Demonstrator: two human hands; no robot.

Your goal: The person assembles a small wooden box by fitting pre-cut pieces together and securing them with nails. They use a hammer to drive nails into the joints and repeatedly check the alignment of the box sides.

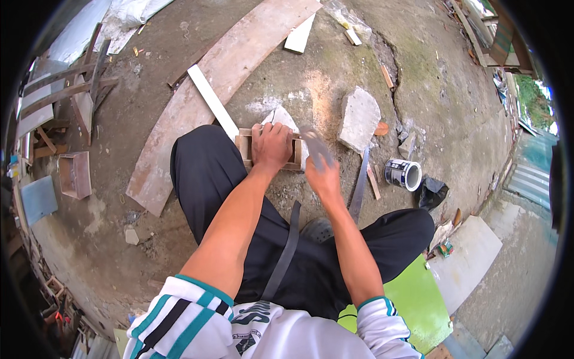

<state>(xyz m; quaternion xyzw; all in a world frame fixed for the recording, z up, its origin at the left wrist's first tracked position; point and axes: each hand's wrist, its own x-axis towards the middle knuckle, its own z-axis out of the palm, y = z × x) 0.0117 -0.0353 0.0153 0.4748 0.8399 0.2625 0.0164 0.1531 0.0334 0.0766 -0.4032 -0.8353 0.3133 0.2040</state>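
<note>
My left hand (272, 146) presses down over a small open wooden frame (246, 151), its fingers wrapped over the far side. Close by on the right, my right hand (323, 175) is closed round a hammer (317, 146), whose grey head is smeared by motion beside the frame's right end. Most of the hammer's handle is hidden in my fist. Just beyond the frame lies a pale stone (281, 116), partly covered by my left fingers. A white wooden strip (212, 102) slants away from the frame's left corner, across a long curved-looking board (179, 128).
On the right lie a rough concrete block (359, 119), a saw blade (359, 186), a tipped paint can (403, 174) and a black plastic bag (431, 192). A wooden box (75, 175) stands at left. A green board (418, 302) lies near my right knee.
</note>
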